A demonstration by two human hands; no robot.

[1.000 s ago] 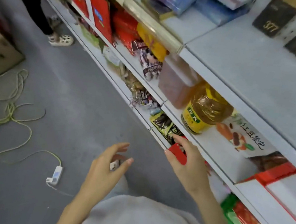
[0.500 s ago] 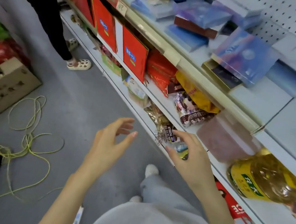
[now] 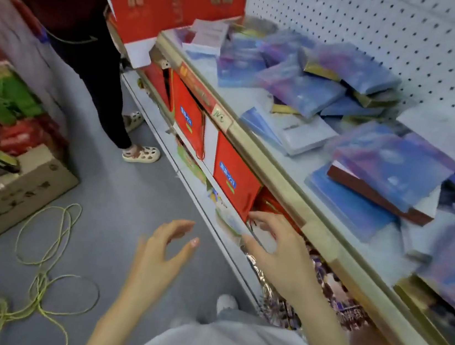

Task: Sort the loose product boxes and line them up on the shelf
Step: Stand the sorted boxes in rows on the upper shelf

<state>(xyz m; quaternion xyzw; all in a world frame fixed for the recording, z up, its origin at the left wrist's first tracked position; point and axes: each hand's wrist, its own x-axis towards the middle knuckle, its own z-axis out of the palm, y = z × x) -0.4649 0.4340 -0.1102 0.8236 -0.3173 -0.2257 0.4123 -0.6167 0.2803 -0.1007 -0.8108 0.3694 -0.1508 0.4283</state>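
Our view rose to jumbled flat blue cardboard boxes [image 3: 303, 92]; our spread left hand [image 3: 163, 253] and right hand [image 3: 276, 251] should group matches first

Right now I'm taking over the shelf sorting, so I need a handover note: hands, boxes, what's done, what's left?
Left hand: open, empty, over the aisle floor.
Right hand: open, fingers spread at the lower shelf's edge beside a red package, gripping nothing.
Product boxes: blue-purple, lying in loose overlapping heaps on the upper shelf, several tilted.
Done: no boxes lined up in view.
Left: sort the heaps and line them up on the shelf.
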